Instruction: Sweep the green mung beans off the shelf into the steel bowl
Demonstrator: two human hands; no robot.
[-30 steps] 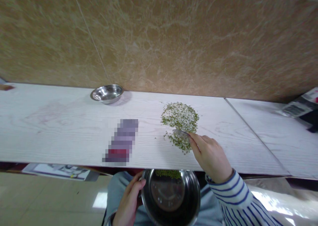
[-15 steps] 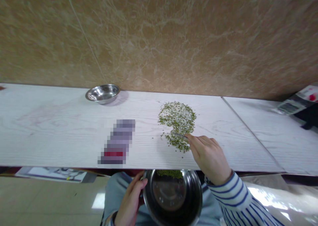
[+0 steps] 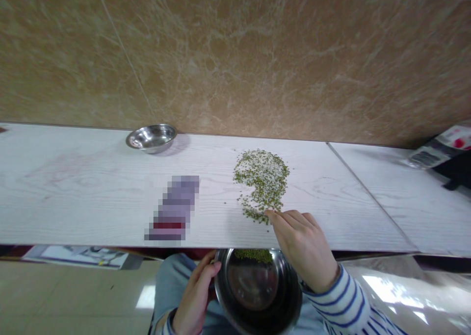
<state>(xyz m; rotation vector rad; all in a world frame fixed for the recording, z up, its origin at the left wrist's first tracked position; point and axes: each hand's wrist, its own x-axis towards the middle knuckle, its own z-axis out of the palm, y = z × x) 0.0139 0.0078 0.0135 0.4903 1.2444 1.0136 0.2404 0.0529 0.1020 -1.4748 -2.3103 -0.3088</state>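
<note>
A person's left hand (image 3: 196,291) clasps the rim of a pot (image 3: 289,296) at the worktop's (image 3: 91,193) near edge; the right-hand grip (image 3: 268,213) pinches a mostly hidden tool (image 3: 263,212) among beans (image 3: 263,178) scattered on the worktop.

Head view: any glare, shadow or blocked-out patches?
Head view: bright glare on the floor, left and right; highlights in the small bowl, soft shadow beside it; dark areas inside the large bowl; coarse pixels hide a patch of the table.
</note>
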